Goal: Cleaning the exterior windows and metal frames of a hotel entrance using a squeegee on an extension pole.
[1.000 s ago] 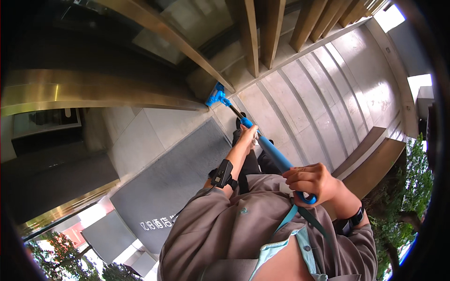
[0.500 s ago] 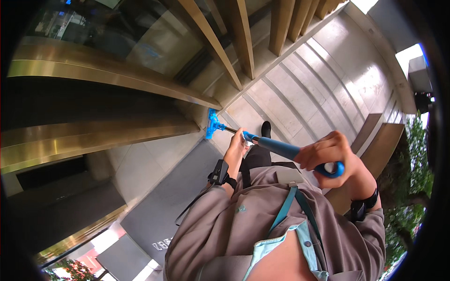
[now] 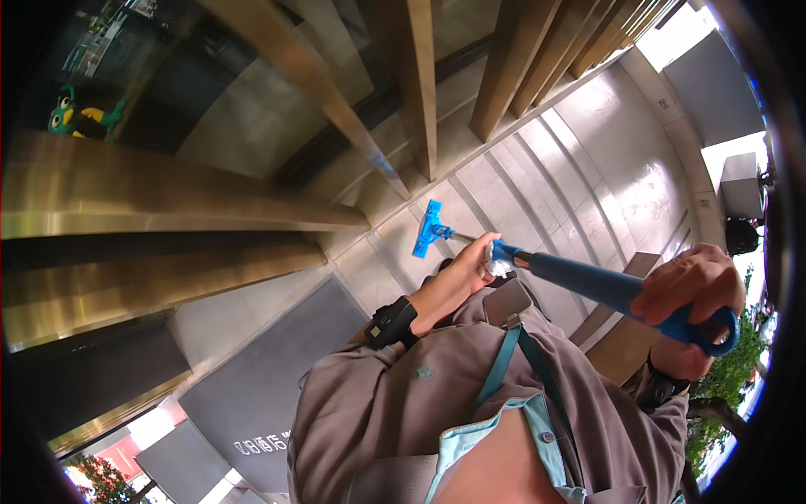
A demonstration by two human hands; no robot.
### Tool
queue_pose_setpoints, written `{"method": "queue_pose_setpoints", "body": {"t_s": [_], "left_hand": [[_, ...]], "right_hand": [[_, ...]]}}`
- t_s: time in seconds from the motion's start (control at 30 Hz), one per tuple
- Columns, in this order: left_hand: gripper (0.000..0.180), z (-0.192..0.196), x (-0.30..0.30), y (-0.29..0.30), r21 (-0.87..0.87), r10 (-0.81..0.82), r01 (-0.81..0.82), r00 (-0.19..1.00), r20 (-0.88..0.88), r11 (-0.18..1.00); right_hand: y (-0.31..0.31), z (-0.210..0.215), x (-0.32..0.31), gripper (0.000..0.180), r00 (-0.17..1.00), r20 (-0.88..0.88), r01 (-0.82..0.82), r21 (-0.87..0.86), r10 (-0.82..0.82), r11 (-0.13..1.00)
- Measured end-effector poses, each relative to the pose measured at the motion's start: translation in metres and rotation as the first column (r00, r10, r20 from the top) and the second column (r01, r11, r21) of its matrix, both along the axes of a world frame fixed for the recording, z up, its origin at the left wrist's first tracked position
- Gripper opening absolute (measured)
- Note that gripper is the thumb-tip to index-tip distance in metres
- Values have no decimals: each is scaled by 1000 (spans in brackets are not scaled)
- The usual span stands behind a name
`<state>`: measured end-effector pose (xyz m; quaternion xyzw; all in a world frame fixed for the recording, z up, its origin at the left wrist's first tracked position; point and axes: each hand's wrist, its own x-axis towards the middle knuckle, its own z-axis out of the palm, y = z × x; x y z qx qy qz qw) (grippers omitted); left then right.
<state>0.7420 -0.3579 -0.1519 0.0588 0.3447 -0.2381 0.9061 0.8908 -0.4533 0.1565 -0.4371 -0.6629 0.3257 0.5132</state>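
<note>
Head view, looking down the person's front at a paved forecourt. Pale stone floor (image 3: 579, 160) runs from centre to 1 o'clock, its slabs bending with the lens; open walking room there. Wooden beams (image 3: 420, 76) cross the upper frame from 11 to 1 o'clock, meeting the floor along a dark strip. Brass-coloured panels (image 3: 143, 218) close off the 9 o'clock side. Dark grey doormat (image 3: 269, 361) lies at 7 o'clock, just beside the panels. Low wooden bench (image 3: 625, 336) at 3 to 4 o'clock, greenery beyond it at the rim. Blue mop (image 3: 588, 281): long handle, blue sleeve on the upper part, bare metal lower down, ending in a flat blue head (image 3: 431, 228) that lies on the floor near centre, well clear of beams and bench. Left hand (image 3: 474, 260) grasps the shaft midway, a white cloth bunched under the fingers; black wristband on that forearm. Right hand (image 3: 693, 290) clenched around the handle's looped blue end at 3 o'clock. Grey-brown shirt (image 3: 395, 412) fills the lower frame.
</note>
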Motion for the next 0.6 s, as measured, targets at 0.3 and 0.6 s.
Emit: {"method": "queue_pose_setpoints", "body": {"t_s": [0.3, 0.6], "left_hand": [[23, 35, 45, 9, -90, 81, -78, 996, 34, 993], [23, 47, 35, 59, -13, 409, -410, 910, 72, 912]], "right_hand": [[-1, 30, -31, 39, 923, 17, 381, 92, -384, 920], [25, 27, -6, 52, 999, -1, 38, 211, -39, 977]]}}
